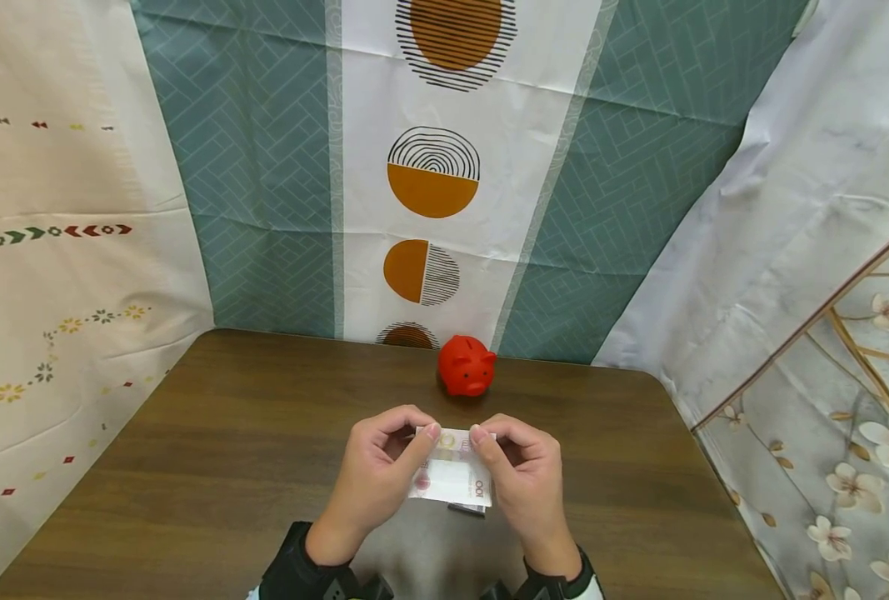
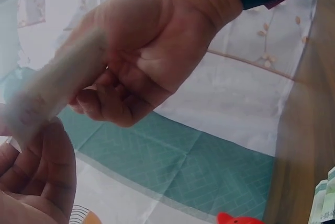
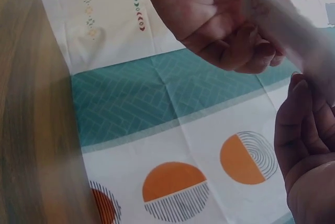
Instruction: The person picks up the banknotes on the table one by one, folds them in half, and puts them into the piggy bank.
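A pale banknote, with "100" printed at a corner, is held up by both hands above the table. My left hand pinches its left side, thumb on the near face and fingers curled behind. On the right side, my right hand grips it the same way. The left wrist view shows the note nearly edge-on, stretched between the two hands. Below its lower edge a small dark-edged item peeks out, mostly hidden by the note.
A red piggy bank stands at the back of the brown wooden table, beyond the hands. Greenish banknotes show at the edge of the left wrist view. Patterned cloths hang around the back and sides.
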{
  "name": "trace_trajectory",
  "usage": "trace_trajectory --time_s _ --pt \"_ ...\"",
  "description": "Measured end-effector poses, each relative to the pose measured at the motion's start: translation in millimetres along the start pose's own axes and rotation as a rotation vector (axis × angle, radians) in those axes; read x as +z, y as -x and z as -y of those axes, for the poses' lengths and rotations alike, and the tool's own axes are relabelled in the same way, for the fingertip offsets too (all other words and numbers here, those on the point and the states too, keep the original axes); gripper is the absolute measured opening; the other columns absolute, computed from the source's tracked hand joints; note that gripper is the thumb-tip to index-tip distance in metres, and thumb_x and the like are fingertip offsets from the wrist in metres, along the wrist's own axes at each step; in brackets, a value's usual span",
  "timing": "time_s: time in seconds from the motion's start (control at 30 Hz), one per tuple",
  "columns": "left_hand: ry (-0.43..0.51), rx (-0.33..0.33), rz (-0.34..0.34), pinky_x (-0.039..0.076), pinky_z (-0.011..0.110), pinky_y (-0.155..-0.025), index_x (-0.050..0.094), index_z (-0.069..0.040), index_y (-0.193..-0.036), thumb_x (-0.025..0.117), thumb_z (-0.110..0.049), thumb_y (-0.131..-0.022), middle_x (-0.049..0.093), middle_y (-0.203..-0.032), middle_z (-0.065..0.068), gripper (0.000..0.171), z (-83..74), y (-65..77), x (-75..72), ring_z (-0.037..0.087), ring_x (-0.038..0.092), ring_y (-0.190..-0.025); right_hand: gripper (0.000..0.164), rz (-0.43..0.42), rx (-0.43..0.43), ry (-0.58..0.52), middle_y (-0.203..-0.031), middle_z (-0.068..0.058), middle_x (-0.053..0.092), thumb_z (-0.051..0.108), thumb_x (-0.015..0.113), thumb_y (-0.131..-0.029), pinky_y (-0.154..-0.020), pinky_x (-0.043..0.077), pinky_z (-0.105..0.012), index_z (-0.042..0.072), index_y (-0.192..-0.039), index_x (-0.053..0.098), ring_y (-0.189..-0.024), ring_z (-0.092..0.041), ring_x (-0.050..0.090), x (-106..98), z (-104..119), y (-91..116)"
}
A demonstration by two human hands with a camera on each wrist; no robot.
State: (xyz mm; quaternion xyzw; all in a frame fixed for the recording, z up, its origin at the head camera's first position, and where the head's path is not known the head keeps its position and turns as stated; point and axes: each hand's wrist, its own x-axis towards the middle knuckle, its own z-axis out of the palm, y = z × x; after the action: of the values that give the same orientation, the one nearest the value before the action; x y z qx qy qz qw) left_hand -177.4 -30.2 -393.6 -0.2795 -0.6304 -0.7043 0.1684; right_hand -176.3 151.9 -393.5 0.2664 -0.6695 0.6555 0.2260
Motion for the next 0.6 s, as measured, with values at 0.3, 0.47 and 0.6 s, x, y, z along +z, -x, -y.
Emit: trace_trajectory --time_s 0.3,0.47,0.6 --pt "0.014 -0.013 -0.022 0.050 0.025 -0.053 0.071 -0.001 -0.092 0.061 0.005 -0.097 0.064 -0.082 0.014 0.012 -0.3 0.1 -2.9 0.012 0.055 -0.067 0.015 -0.010 0.017 0.001 -0.080 -0.007 0.066 -0.014 0.061 -0.093 -0.050 0.048 -0.027 -0.003 -0.087 0.071 -0.068 -0.015 0.057 -2.6 -0.3 0.6" --pt "0.011 -0.021 -0.042 0.053 0.025 -0.057 0.071 0.001 -0.091 0.061 0.006 -0.097 0.065 -0.081 0.014 0.012 0.2 -0.1 -3.7 0.014 0.057 -0.067 0.016 -0.040 -0.010 0.003 -0.079 -0.004 0.067 -0.015 0.061 -0.092 -0.050 0.046 -0.025 -0.004 -0.086 0.071 -0.068 -0.014 0.057 -4.7 -1.0 -0.6" --pt "0.005 -0.028 -0.075 0.055 0.025 -0.059 0.072 0.000 -0.091 0.063 0.006 -0.096 0.066 -0.082 0.015 0.011 -0.6 0.5 -1.8 0.013 0.059 -0.069 0.013 -0.140 -0.006 0.061 -0.083 -0.004 0.063 -0.012 0.071 -0.087 -0.054 0.045 -0.020 -0.001 -0.094 0.073 -0.070 -0.015 0.054 0.8 -3.4 -1.4"
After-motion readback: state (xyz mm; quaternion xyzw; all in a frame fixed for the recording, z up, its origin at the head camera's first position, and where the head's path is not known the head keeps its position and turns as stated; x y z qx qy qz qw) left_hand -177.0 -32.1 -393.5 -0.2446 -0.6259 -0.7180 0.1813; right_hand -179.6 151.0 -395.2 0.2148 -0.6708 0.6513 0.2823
